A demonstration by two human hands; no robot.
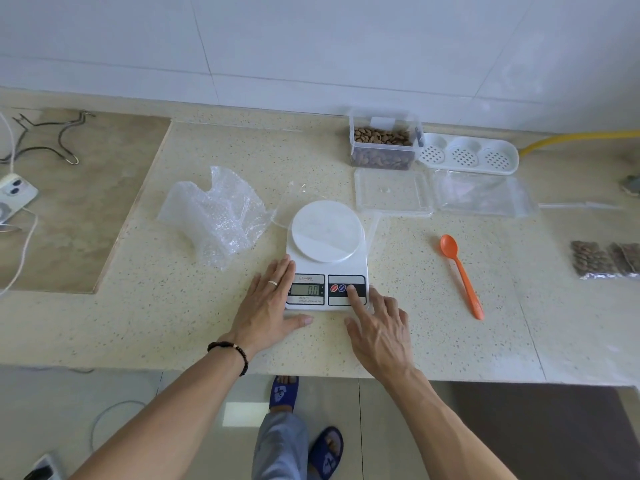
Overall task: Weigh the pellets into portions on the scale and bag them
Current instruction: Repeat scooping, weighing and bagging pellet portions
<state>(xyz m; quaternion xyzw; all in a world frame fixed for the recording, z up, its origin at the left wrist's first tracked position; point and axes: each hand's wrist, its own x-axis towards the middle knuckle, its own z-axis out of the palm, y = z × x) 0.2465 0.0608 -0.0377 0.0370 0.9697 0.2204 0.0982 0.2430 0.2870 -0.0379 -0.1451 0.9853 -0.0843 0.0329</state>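
Now white scale point(327, 251) platter bare; left hand point(273, 303) flat alongside; right hand point(377, 327) forefinger presses button.

White tiled wall point(311, 39), speckled beige stone counter point(433, 341), glossy pale tiled floor point(194, 420), dark mat point(540, 431), soft daylight

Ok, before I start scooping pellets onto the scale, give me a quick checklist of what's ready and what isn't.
1. Scale platform bare: ok, nothing on it.
2. Display zeroed: cannot tell, the digits are too small; the right hand has a finger on the button panel.
3. Scale steadied: ok, the left hand lies flat against its left edge.
4. Pellet tub open: ok, its lid lies in front of it.
5. Spoon within reach: ok, on the counter right of the scale.
6. Empty bag ready: cannot tell; clear plastic lies beside the lid.
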